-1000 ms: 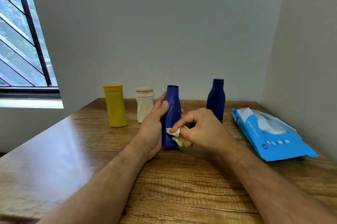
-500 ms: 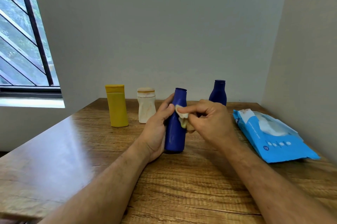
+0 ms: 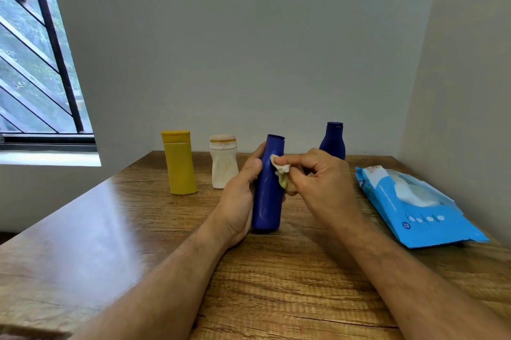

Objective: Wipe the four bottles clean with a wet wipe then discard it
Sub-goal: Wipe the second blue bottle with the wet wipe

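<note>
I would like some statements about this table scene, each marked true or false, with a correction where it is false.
1. The left hand grips the near blue bottle, which stands on the table. True.
2. The right hand holds the wipe against the yellow bottle. False: it pinches the wipe against the near blue bottle.
3. The white bottle lies on its side. False: it stands upright, between the yellow bottle and the near blue one.
4. The wipe pack lies on the right side of the table. True.
5. The far blue bottle stands partly behind the right hand. True.
</note>
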A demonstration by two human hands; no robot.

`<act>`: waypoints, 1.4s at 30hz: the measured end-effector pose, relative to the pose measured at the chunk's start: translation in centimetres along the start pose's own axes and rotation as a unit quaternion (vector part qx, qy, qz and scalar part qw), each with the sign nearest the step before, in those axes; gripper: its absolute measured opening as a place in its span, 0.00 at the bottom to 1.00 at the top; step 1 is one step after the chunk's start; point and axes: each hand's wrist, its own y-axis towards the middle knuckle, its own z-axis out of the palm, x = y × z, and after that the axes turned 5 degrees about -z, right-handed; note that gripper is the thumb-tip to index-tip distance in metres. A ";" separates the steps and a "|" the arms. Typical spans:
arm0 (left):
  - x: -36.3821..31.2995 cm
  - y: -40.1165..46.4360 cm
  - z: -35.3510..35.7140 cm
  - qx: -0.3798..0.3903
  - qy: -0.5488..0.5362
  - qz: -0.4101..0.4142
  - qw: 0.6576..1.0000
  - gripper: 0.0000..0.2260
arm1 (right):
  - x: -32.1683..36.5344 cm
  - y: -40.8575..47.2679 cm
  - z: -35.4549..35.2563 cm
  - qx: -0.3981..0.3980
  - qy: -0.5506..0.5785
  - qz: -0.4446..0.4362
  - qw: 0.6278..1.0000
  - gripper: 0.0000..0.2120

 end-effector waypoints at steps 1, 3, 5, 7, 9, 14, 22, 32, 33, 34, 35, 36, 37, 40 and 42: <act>0.0 0.0 0.1 0.000 -0.010 0.001 1.000 0.18 | 0.0 0.0 0.0 -0.005 -0.004 -0.003 1.000 0.09; 0.0 0.1 0.0 0.002 -0.030 0.004 1.000 0.18 | 0.1 0.0 0.1 0.006 0.002 -0.010 1.000 0.10; -0.1 0.2 -0.1 0.000 -0.057 0.013 0.998 0.17 | 0.2 -0.1 0.1 0.040 0.007 -0.018 0.999 0.10; -0.3 0.4 -0.3 -0.016 -0.090 0.020 0.996 0.17 | 0.4 -0.2 0.0 0.094 0.007 -0.009 0.996 0.08; -0.5 0.5 -0.6 -0.042 -0.115 0.032 0.992 0.17 | 0.4 -0.3 0.1 0.172 -0.017 0.013 0.985 0.07; -0.6 0.6 -0.8 -0.071 -0.111 0.014 0.991 0.18 | 0.2 -0.4 0.1 0.215 -0.065 0.012 0.974 0.10; 0.0 0.0 -0.1 -0.001 -0.040 -0.037 0.999 0.17 | 0.3 0.1 -0.3 0.031 -0.011 0.011 0.999 0.10; -1.1 0.4 -1.0 -0.111 -0.126 -0.013 0.986 0.17 | 0.8 -0.5 -0.1 0.245 -0.003 0.112 0.963 0.09; -1.1 0.3 -0.8 -0.101 -0.119 -0.017 0.988 0.17 | 0.8 -0.5 -0.1 0.232 -0.010 0.105 0.967 0.09; -1.1 0.2 -0.6 -0.090 -0.109 -0.020 0.990 0.17 | 0.8 -0.5 -0.1 0.212 -0.010 0.100 0.972 0.09; -1.1 0.1 -0.4 -0.077 -0.100 -0.024 0.992 0.17 | 0.8 -0.5 0.0 0.183 -0.001 0.096 0.978 0.09; -1.1 0.0 -0.2 -0.064 -0.095 -0.032 0.993 0.16 | 0.7 -0.4 0.0 0.150 0.011 0.089 0.985 0.09; -1.0 -0.1 -0.1 -0.049 -0.091 -0.039 0.994 0.16 | 0.6 -0.3 0.0 0.116 0.019 0.079 0.990 0.09; -0.6 -0.2 -0.1 -0.021 -0.066 -0.052 0.996 0.16 | 0.4 0.0 -0.2 0.064 0.029 0.058 0.996 0.11; -0.5 -0.1 -0.3 -0.027 -0.068 -0.048 0.996 0.16 | 0.4 0.1 -0.3 0.095 0.042 0.063 0.993 0.11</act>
